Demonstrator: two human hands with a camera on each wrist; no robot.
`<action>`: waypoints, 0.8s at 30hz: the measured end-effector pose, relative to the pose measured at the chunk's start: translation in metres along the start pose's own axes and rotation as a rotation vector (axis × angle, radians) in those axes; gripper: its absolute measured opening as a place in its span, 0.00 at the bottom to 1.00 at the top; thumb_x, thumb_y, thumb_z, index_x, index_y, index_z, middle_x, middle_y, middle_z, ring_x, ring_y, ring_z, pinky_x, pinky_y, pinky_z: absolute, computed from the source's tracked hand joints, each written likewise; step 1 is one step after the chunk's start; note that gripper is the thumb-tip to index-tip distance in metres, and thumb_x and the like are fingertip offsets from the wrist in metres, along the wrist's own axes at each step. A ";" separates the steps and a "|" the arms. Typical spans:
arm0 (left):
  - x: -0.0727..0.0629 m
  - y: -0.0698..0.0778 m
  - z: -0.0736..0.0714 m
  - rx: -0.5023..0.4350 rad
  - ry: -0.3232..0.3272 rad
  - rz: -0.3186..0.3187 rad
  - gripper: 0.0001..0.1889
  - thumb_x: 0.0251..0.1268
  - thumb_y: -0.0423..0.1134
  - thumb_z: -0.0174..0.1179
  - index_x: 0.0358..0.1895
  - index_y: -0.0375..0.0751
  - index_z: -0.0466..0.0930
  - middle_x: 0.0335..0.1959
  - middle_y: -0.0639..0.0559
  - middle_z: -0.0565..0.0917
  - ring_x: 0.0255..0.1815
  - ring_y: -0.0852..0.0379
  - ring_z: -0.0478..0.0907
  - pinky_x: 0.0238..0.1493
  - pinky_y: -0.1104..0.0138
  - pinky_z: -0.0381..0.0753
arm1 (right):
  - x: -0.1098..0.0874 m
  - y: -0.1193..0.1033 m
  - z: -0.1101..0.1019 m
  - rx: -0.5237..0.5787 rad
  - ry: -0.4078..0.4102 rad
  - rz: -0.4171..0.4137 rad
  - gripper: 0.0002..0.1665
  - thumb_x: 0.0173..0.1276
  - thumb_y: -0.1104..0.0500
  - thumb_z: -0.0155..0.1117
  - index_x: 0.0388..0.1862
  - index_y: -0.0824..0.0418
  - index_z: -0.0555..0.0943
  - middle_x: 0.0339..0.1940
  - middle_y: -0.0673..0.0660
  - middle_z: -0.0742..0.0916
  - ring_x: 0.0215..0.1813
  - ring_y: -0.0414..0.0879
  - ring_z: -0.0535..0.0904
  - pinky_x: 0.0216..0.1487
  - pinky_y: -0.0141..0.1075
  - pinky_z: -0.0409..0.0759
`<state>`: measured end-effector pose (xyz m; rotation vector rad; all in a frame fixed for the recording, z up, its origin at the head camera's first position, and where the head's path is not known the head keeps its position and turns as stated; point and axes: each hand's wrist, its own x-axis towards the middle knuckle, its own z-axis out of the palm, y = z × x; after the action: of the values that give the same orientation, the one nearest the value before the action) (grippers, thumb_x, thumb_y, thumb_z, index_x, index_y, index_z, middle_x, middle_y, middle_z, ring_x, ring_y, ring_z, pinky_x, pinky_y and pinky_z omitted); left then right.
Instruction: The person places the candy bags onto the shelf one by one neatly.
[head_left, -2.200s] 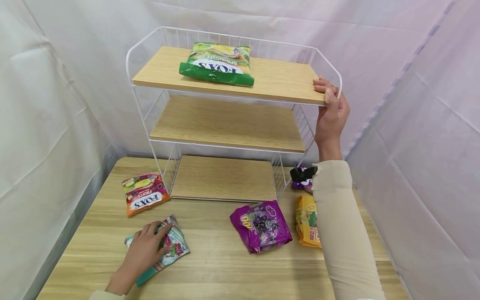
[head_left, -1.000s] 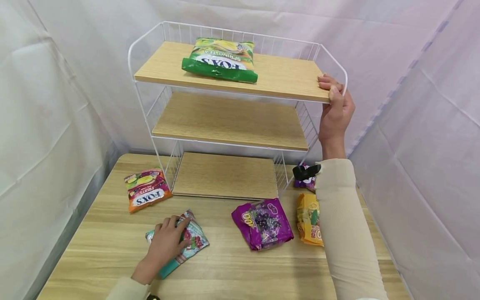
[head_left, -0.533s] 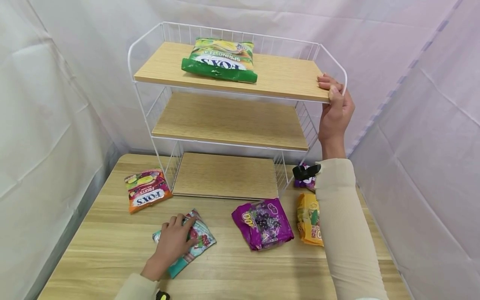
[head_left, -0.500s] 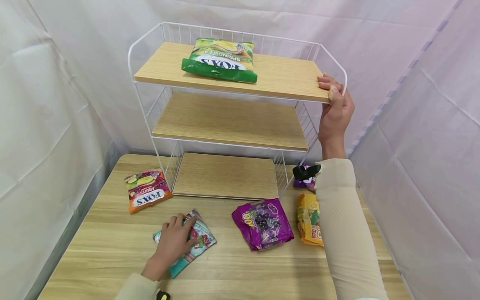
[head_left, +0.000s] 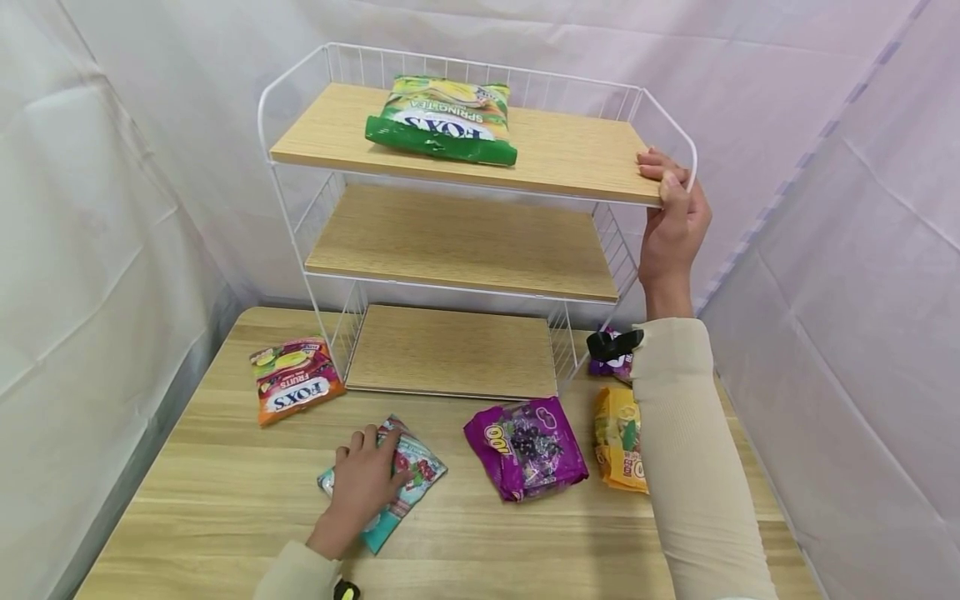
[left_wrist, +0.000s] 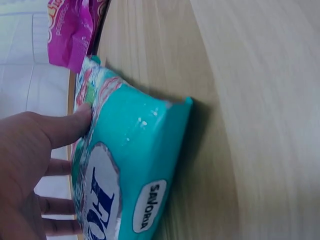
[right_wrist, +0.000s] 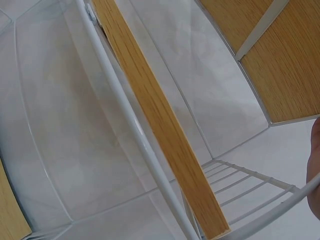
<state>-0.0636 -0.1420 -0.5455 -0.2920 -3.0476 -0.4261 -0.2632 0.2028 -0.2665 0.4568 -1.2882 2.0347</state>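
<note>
My left hand point(head_left: 362, 479) lies spread on a teal bag point(head_left: 422, 469), likely light, soft, slick; I'd grasp its middle, under the palm. My right hand point(head_left: 675, 237) grips the shelf point(head_left: 577, 146).

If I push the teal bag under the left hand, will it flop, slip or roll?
The teal bag will probably be floppy, because its wrapper looks thin and bends near the end. It might feel slippery: shiny spots show on it. It probably won't roll, lying on its broad side on the table.
</note>
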 end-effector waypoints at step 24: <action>0.007 0.042 0.008 -0.005 0.061 -0.245 0.37 0.47 0.54 0.72 0.55 0.30 0.74 0.45 0.29 0.72 0.44 0.34 0.71 0.33 0.43 0.73 | 0.000 0.001 -0.001 0.004 0.001 -0.003 0.17 0.64 0.67 0.44 0.31 0.73 0.81 0.45 0.67 0.82 0.64 0.59 0.70 0.65 0.41 0.67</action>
<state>-0.0622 -0.0991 -0.5415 0.0953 -3.0315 -0.4445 -0.2636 0.2031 -0.2675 0.4589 -1.2818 2.0357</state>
